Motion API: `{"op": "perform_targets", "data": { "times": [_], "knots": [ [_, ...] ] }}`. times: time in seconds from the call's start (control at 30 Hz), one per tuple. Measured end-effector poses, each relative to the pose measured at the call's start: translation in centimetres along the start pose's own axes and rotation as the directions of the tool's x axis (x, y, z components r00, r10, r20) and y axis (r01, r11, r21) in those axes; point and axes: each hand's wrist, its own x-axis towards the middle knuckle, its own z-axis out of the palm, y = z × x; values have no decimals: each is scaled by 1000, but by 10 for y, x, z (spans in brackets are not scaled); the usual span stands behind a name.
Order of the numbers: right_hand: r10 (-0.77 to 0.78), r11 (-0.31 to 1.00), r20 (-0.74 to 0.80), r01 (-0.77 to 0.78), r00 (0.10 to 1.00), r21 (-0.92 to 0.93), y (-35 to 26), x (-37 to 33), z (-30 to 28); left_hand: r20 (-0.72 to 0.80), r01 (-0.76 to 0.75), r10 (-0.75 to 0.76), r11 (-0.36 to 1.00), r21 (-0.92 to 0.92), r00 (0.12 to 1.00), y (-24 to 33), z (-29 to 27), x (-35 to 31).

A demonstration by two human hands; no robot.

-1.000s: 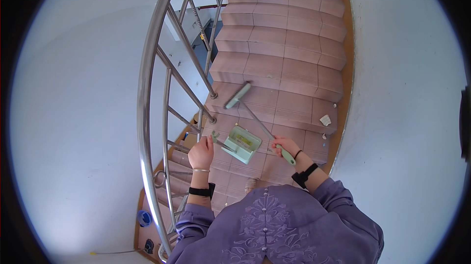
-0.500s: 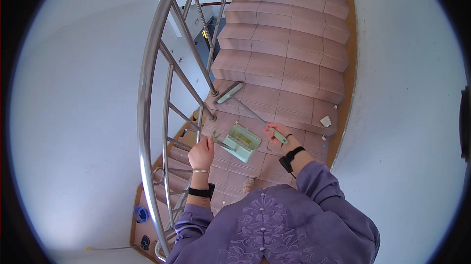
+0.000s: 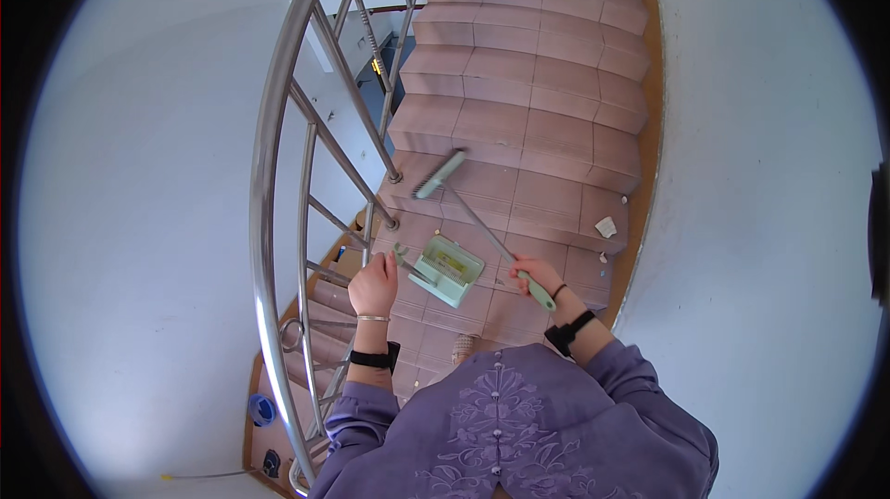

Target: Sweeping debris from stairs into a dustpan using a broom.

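Observation:
My right hand (image 3: 538,276) is wrapped round the green grip of a long-handled broom (image 3: 481,226). The broom's pale green head with dark bristles lies slantwise on a tiled step ahead, right of the railing posts. My left hand (image 3: 374,286) is closed round the handle of a light green dustpan (image 3: 446,270); its green hooked end shows just above the fist. The dustpan stands on the landing between my hands, its open tray showing a yellowish label and a comb-like row of teeth. My fingers hide most of the dustpan's handle.
Pinkish tiled stairs (image 3: 528,72) rise ahead. A steel railing (image 3: 269,165) curves along the left, and a white wall (image 3: 742,174) bounds the right. Scraps of white debris (image 3: 605,226) lie near the right edge. A blue round container (image 3: 263,410) sits below left.
The broom head has shifted slightly right, and my right hand has drawn back toward me and to the right. My left hand still holds the dustpan; the view has moved slightly.

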Motion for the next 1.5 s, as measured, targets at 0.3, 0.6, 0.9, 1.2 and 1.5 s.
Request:
{"op": "perform_targets", "data": {
  "times": [0.3, 0.6, 0.9, 1.2, 1.5],
  "knots": [
    [45, 981, -39, -37, 998, 191, 6, 63, -16, 19, 23, -23, 1000, 0, 1000, -6, 1, -1],
    [85, 915, -73, -48, 994, 401, 3, -32, -62, 51, 49, -49, 999, -8, 997, -13, -5, -6],
    [-58, 998, -20, 57, 998, -34, -5, -20, 14, 68, 58, -57, 998, -11, 996, -5, -3, -6],
    [59, 986, -34, -53, 998, 156, 3, 28, -19, 32, 34, -33, 999, -13, 999, -6, -1, -5],
    [63, 934, -109, -20, 992, 358, 6, -43, -57, 30, 41, -41, 999, -11, 999, -10, -2, -5]
  ]
}}
